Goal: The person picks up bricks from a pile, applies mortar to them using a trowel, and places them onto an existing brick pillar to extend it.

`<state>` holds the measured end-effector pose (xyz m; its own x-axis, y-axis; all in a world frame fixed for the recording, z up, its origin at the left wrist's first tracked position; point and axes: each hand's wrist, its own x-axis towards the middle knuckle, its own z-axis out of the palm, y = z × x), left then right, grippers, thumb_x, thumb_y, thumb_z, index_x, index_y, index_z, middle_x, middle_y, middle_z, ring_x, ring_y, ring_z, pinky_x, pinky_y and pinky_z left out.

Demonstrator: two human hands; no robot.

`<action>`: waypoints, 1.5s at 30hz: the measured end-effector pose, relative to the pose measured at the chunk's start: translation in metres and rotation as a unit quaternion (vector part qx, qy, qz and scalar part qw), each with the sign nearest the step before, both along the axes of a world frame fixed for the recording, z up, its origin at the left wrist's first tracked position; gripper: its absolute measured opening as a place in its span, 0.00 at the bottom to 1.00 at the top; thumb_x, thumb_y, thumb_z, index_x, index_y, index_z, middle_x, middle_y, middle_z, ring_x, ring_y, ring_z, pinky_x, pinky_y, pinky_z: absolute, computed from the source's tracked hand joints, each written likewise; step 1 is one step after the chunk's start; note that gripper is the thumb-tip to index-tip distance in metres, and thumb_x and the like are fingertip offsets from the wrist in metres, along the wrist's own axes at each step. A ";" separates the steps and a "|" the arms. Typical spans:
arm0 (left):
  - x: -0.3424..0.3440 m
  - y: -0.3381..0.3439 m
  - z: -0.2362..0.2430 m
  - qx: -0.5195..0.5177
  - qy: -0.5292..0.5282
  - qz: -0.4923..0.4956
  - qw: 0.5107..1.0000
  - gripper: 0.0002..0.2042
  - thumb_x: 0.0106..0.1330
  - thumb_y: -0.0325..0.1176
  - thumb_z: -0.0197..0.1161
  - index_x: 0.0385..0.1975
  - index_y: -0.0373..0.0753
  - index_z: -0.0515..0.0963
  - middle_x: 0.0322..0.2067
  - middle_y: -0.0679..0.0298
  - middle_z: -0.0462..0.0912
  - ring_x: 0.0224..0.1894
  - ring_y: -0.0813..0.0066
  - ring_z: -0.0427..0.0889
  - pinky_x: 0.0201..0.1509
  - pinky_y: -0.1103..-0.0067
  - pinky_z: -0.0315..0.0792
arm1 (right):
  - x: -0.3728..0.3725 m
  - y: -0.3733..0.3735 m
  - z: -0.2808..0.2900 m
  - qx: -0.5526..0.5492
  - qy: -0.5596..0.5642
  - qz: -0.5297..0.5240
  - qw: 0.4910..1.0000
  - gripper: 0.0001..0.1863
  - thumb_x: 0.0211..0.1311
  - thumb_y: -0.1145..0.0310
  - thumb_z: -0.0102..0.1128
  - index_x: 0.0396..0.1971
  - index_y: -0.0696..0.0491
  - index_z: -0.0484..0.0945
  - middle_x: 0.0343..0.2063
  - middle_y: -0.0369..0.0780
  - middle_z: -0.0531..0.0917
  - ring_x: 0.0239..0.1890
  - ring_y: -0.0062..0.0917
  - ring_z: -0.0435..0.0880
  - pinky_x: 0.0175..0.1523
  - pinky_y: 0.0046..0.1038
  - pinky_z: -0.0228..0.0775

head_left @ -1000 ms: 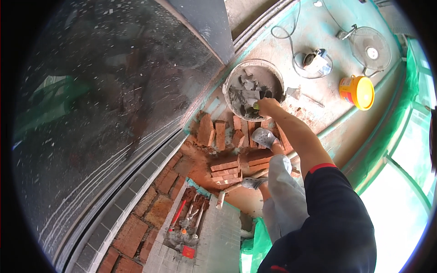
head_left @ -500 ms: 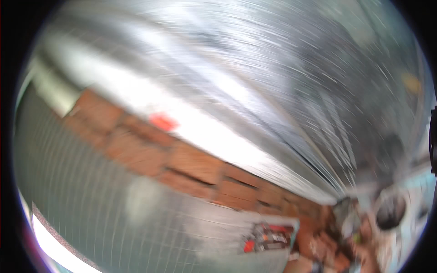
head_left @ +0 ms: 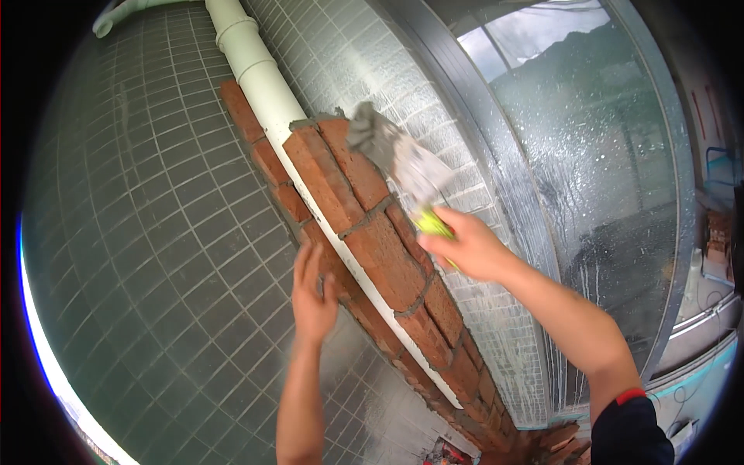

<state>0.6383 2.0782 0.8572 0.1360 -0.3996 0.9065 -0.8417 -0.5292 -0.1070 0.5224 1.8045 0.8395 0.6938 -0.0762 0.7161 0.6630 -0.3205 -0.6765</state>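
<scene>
In my right hand [head_left: 474, 246] is a trowel [head_left: 418, 169] with a yellow-green handle, my fingers wrapped round it. Grey mortar [head_left: 369, 133] clings to the far end of its blade, beside the top of the brick column [head_left: 384, 260]. The blade is slightly blurred. My left hand [head_left: 315, 301] has its fingers apart and holds nothing, close to the narrower strip of bricks [head_left: 288, 194] on the left. Between the two brick faces runs a white pipe [head_left: 267, 89], partly hidden by the bricks.
A grey tiled wall [head_left: 155, 201] spans the left. At right, white-smeared tiles [head_left: 484, 298] adjoin a wet, framed window [head_left: 589, 132]. Loose bricks [head_left: 559, 443] lie at the column's foot, and a red-and-dark item [head_left: 448, 453] shows at the lower edge.
The view has swung from a blurred, tilted look along the wall to the top of the brick column. Both my hands and the trowel now show clearly around it.
</scene>
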 end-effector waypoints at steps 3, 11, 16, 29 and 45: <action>0.020 -0.025 0.070 -0.008 0.014 -0.007 1.000 0.33 0.59 0.15 0.53 0.67 0.46 0.63 0.71 0.57 0.51 0.68 0.51 0.63 0.65 0.69 0.66 | 0.044 0.010 0.074 -0.083 -0.096 -0.207 0.970 0.20 0.59 0.58 0.59 0.42 0.60 0.74 0.33 0.55 0.81 0.40 0.51 0.81 0.45 0.43 0.72; 0.040 -0.040 0.104 0.015 0.123 -0.070 0.990 0.41 0.49 0.12 0.45 0.69 0.49 0.62 0.73 0.57 0.48 0.71 0.53 0.58 0.64 0.71 0.67 | 0.097 0.032 0.134 -0.165 -0.119 -0.372 0.906 0.20 0.56 0.63 0.60 0.47 0.58 0.75 0.42 0.51 0.81 0.44 0.48 0.81 0.49 0.42 0.74; 0.042 -0.037 0.098 0.011 0.124 -0.081 0.989 0.41 0.49 0.11 0.44 0.69 0.48 0.62 0.73 0.57 0.48 0.70 0.54 0.59 0.62 0.73 0.68 | 0.110 0.041 0.108 -0.211 -0.125 -0.401 0.882 0.22 0.57 0.66 0.59 0.51 0.58 0.72 0.43 0.49 0.79 0.42 0.46 0.82 0.48 0.43 0.75; 0.044 -0.037 0.101 0.028 0.124 -0.086 0.988 0.42 0.48 0.11 0.45 0.69 0.47 0.61 0.73 0.59 0.47 0.72 0.56 0.56 0.65 0.74 0.67 | 0.076 0.017 0.061 -0.259 -0.166 -0.447 0.840 0.27 0.58 0.70 0.58 0.58 0.57 0.67 0.41 0.46 0.76 0.37 0.44 0.82 0.42 0.43 0.75; -0.006 -0.066 -0.115 -0.163 0.028 -0.274 0.947 0.15 0.66 0.31 0.59 0.45 0.23 0.78 0.39 0.47 0.84 0.43 0.61 0.84 0.47 0.73 0.79 | -0.262 0.031 -0.595 0.094 0.461 -0.537 0.700 0.16 0.49 0.66 0.62 0.39 0.54 0.76 0.31 0.49 0.83 0.36 0.48 0.81 0.41 0.44 0.72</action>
